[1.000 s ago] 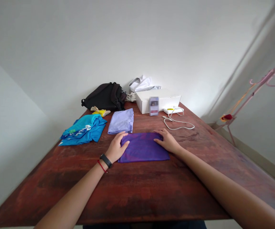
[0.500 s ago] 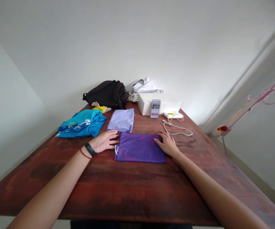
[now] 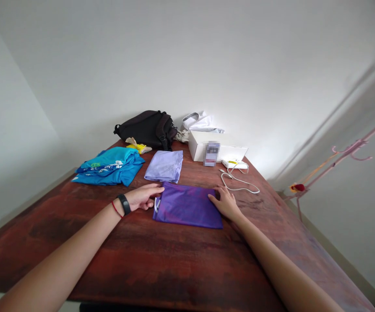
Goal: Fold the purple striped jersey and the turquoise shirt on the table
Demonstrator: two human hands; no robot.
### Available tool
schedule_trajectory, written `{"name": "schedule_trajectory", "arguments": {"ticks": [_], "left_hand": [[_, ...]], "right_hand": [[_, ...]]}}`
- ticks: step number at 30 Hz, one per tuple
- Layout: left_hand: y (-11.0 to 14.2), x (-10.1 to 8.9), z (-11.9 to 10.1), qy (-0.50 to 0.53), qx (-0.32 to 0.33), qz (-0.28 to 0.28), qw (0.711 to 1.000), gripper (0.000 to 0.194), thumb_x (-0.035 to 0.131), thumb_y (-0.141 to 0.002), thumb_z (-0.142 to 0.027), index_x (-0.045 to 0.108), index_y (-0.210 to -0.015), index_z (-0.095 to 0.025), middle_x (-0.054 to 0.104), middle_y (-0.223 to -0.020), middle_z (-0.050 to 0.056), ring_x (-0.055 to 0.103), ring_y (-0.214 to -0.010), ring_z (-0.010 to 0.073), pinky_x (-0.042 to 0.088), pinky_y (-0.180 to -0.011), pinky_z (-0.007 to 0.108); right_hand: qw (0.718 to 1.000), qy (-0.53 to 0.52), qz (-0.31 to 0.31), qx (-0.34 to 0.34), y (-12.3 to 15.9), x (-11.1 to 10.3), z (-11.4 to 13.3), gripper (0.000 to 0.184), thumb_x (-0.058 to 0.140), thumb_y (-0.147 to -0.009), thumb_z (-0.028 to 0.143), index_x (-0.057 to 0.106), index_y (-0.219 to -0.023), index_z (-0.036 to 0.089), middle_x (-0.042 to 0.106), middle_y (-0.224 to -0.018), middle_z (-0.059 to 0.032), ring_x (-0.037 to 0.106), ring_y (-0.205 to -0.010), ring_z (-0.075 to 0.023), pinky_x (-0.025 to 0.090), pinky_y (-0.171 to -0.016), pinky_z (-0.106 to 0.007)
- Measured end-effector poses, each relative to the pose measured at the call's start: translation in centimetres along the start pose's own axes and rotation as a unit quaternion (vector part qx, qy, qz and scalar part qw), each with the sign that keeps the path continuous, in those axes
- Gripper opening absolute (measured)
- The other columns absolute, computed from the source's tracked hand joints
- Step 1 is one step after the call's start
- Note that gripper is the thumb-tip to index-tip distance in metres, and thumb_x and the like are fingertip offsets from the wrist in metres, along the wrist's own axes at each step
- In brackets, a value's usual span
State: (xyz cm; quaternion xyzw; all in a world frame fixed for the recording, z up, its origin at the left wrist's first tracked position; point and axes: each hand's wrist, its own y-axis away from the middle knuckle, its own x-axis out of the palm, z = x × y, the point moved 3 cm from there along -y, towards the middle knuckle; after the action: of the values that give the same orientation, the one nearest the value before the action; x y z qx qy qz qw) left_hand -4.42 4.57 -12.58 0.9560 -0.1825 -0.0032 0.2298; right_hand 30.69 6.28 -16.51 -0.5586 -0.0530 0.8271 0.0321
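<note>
- The purple cloth (image 3: 187,210) lies folded flat in the middle of the wooden table (image 3: 181,264), right in front of you.
- Your left hand (image 3: 142,197) rests at its left edge, fingers loosely spread and gripping nothing; the fingertips touch the fold, likely to keep that side square.
- Your right hand (image 3: 225,203) lies open on the far right corner, palm down, holding nothing and pinning the layers flat.
- Just beyond sits a folded lilac cloth (image 3: 164,166), with a blue shirt (image 3: 109,166) to its left, apparently as a tidy row.
- Further back you've got a black backpack (image 3: 147,128), a white box (image 3: 218,149) and a white cable (image 3: 237,182).
</note>
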Motion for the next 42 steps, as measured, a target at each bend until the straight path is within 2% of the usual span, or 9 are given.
{"name": "schedule_trajectory", "arguments": {"ticks": [5, 10, 15, 18, 22, 26, 33, 38, 42], "left_hand": [[0.0, 0.9, 0.5, -0.118, 0.073, -0.033, 0.990, 0.086, 0.073, -0.083, -0.051, 0.030, -0.153, -0.023, 0.048, -0.057, -0.010, 0.037, -0.038, 0.0076, 0.022, -0.038, 0.018], [-0.5, 1.5, 0.5, -0.167, 0.168, -0.087, 0.968, 0.088, 0.068, -0.084, -0.044, 0.022, -0.157, -0.026, 0.054, -0.064, -0.009, 0.042, -0.041, 0.0085, 0.030, -0.043, 0.018], [-0.9, 2.2, 0.5, -0.213, 0.270, -0.108, 0.933, 0.065, 0.062, -0.087, -0.037, 0.044, -0.148, -0.021, 0.057, -0.069, -0.004, 0.056, -0.061, 0.0149, 0.047, -0.063, 0.024], [-0.7, 2.4, 0.3, -0.216, 0.294, -0.144, 0.920, 0.055, 0.065, -0.084, -0.036, 0.058, -0.136, -0.021, 0.069, -0.094, 0.004, 0.064, -0.084, 0.0208, 0.053, -0.080, 0.031], [-0.3, 2.7, 0.2, -0.175, 0.255, -0.115, 0.944, 0.048, 0.070, -0.082, -0.038, 0.067, -0.128, -0.024, 0.065, -0.134, 0.006, 0.059, -0.123, 0.0276, 0.045, -0.108, 0.039], [-0.2, 2.9, 0.4, -0.166, 0.199, -0.067, 0.964, 0.052, 0.070, -0.082, -0.041, 0.067, -0.131, -0.022, 0.064, -0.137, 0.007, 0.060, -0.125, 0.0304, 0.047, -0.107, 0.044], [0.3, 3.6, -0.3, -0.252, 0.297, -0.108, 0.915, 0.060, 0.067, -0.080, -0.023, 0.062, -0.139, -0.019, 0.059, -0.143, 0.009, 0.052, -0.136, 0.0300, 0.033, -0.120, 0.045], [2.9, 6.0, -1.8, -0.336, 0.385, -0.061, 0.857, 0.063, 0.057, -0.086, -0.013, 0.052, -0.148, -0.026, 0.051, -0.152, 0.006, 0.046, -0.141, 0.0242, 0.031, -0.122, 0.041], [4.7, 8.0, -2.1, -0.391, 0.413, 0.014, 0.822, 0.068, 0.054, -0.086, -0.008, 0.048, -0.151, -0.030, 0.047, -0.155, 0.004, 0.045, -0.142, 0.0237, 0.031, -0.122, 0.039]], "right_hand": [[1.000, -0.005, -0.001, -0.003, 0.1, 0.0, 0.2, 0.047, 0.048, -0.095, 0.052, 0.059, -0.132, 0.024, 0.045, -0.153, -0.0121, 0.036, -0.145, -0.0340, 0.026, -0.116, -0.064], [1.000, -0.011, -0.007, -0.010, 0.1, 0.1, 0.2, 0.049, 0.049, -0.095, 0.051, 0.056, -0.135, 0.023, 0.047, -0.151, -0.0126, 0.039, -0.143, -0.0331, 0.026, -0.115, -0.065], [1.000, -0.006, -0.018, -0.019, 0.1, 0.2, 0.2, 0.049, 0.049, -0.094, 0.050, 0.055, -0.137, 0.027, 0.049, -0.149, -0.0123, 0.040, -0.142, -0.0340, 0.030, -0.113, -0.064], [1.000, -0.008, -0.020, -0.022, 0.1, 0.3, 0.2, 0.049, 0.049, -0.095, 0.050, 0.055, -0.137, 0.027, 0.049, -0.150, -0.0120, 0.041, -0.142, -0.0342, 0.030, -0.113, -0.065], [1.000, -0.007, -0.012, -0.019, 0.1, 0.4, 0.2, 0.050, 0.048, -0.095, 0.050, 0.053, -0.139, 0.026, 0.047, -0.152, -0.0117, 0.038, -0.145, -0.0346, 0.028, -0.114, -0.067], [1.000, -0.005, -0.004, -0.021, 0.1, 0.5, 0.4, 0.049, 0.047, -0.095, 0.049, 0.054, -0.138, 0.027, 0.047, -0.153, -0.0114, 0.035, -0.146, -0.0348, 0.026, -0.114, -0.069], [0.999, -0.034, -0.020, -0.027, 0.1, 0.2, 0.6, 0.048, 0.051, -0.094, 0.044, 0.056, -0.137, 0.025, 0.047, -0.152, -0.0126, 0.035, -0.147, -0.0371, 0.028, -0.114, -0.071], [0.975, -0.133, -0.075, -0.160, 1.3, -1.6, 2.9, 0.049, 0.056, -0.094, 0.042, 0.055, -0.139, 0.023, 0.043, -0.156, -0.0125, 0.029, -0.150, -0.0322, 0.030, -0.120, -0.057], [0.940, -0.198, -0.009, -0.278, 3.3, -2.8, 5.9, 0.061, 0.064, -0.092, 0.045, 0.046, -0.148, 0.027, 0.034, -0.162, -0.0109, 0.026, -0.152, -0.0288, 0.029, -0.122, -0.051]]}}
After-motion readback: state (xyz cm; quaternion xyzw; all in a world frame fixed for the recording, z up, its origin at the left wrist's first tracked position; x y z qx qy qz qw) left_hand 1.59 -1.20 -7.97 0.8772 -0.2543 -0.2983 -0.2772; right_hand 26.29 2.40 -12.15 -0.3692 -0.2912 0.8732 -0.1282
